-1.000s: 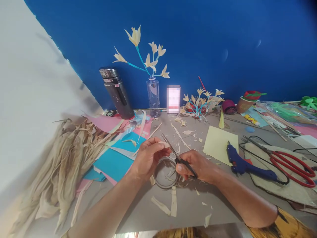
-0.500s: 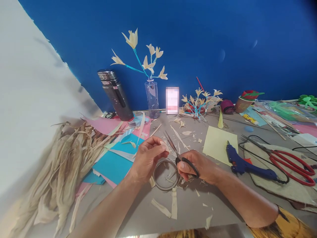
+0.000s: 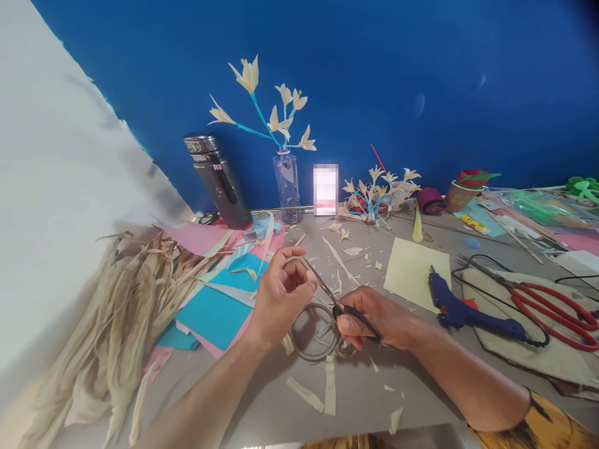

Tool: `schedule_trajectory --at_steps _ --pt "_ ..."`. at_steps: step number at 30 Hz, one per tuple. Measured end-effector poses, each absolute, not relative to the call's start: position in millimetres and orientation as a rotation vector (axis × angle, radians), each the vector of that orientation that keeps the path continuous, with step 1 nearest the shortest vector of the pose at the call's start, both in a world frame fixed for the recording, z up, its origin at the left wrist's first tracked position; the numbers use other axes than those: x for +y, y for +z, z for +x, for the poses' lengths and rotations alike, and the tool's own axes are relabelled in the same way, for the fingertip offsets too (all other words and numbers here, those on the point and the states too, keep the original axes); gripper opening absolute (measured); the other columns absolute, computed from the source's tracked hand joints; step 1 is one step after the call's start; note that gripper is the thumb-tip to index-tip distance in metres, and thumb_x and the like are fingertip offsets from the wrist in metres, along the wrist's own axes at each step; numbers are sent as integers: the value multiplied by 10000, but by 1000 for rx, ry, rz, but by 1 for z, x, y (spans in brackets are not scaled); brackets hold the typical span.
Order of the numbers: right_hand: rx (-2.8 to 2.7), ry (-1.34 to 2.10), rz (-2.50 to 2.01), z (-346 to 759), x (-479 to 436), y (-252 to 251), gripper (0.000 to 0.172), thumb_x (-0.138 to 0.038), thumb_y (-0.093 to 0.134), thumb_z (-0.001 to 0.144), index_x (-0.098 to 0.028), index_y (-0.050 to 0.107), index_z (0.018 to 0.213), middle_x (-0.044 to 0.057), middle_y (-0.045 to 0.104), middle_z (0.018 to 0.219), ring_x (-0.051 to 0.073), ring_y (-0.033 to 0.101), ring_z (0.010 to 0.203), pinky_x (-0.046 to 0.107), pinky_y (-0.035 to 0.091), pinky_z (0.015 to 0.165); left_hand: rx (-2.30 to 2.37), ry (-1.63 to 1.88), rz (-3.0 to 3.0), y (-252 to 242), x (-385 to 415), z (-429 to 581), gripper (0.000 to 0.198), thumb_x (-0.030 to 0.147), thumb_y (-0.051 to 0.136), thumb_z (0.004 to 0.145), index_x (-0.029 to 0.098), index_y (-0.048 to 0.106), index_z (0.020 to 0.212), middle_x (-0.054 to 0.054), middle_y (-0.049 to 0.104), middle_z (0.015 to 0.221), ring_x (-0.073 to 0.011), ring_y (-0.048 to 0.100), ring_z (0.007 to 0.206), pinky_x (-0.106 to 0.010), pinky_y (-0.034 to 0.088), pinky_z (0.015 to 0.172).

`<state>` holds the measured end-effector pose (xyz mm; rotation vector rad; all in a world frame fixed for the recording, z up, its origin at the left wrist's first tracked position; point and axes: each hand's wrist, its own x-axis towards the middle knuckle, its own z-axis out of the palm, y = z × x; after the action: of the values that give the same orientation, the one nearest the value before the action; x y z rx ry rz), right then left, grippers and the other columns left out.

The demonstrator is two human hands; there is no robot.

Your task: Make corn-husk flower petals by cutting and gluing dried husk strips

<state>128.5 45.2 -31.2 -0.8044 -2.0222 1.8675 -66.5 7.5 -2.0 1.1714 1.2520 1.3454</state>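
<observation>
My right hand [image 3: 374,318] grips the black handles of small scissors [image 3: 327,290], blades pointing up and left toward my left hand. My left hand [image 3: 281,293] is curled, fingers pinched round a small pale husk piece that is mostly hidden at the blade tips. Both hands hover over a thin wire ring [image 3: 313,333] lying on the grey table [image 3: 355,399]. Pale husk strips [image 3: 322,390] and small offcuts lie just in front of the ring.
A heap of dried corn husks [image 3: 112,312] fills the left. Blue and pink paper sheets [image 3: 215,305], a dark flask [image 3: 218,181], a bottle with husk flowers [image 3: 287,184], a yellow sheet [image 3: 414,271], a blue glue gun [image 3: 463,312] and red-handled shears [image 3: 552,308] lie around.
The scissors have tilted lower and closed toward my left hand. My left hand curled tighter, so the pale piece seen at its fingertips earlier is now mostly hidden.
</observation>
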Motion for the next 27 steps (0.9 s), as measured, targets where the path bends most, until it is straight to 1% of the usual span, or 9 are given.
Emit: schedule_trajectory --at_steps 6,11,15,23,27 --pt "-2027 1860 -804 130 46 -33 683 -782 598 758 -136 572 536 11 531 492 95 406 476 245 243 474 1246 1329 1137 1 8 -66 478 153 708 666 213 549 1113 66 546 640 -130 533 626 -244 444 620" --pt "-2017 1886 -813 129 46 -33 676 -771 617 751 -135 561 531 16 531 492 93 387 471 257 233 471 1230 1312 1189 -1 7 -68 475 138 681 694 218 530 1137 63 551 665 -131 540 637 -253 455 636" --pt "-1995 1895 -812 128 44 -30 683 -781 627 729 -140 547 508 6 504 477 88 377 465 251 227 468 1235 1306 1236 -1 7 -70 448 132 656 716 212 530 1139 55 540 679 -130 536 648 -252 449 638" --pt "-1999 1888 -841 128 44 -31 676 -775 634 732 -144 550 504 -7 496 471 78 350 456 241 214 459 1229 1295 1226 -1 8 -71 461 128 681 692 215 561 1128 48 555 674 -132 538 644 -245 446 634" --pt "-2011 1903 -811 129 45 -34 671 -772 615 754 -140 565 534 2 523 499 84 381 476 240 230 471 1233 1278 1255 -2 7 -72 451 123 660 709 225 551 1134 50 553 685 -126 523 642 -243 449 632"
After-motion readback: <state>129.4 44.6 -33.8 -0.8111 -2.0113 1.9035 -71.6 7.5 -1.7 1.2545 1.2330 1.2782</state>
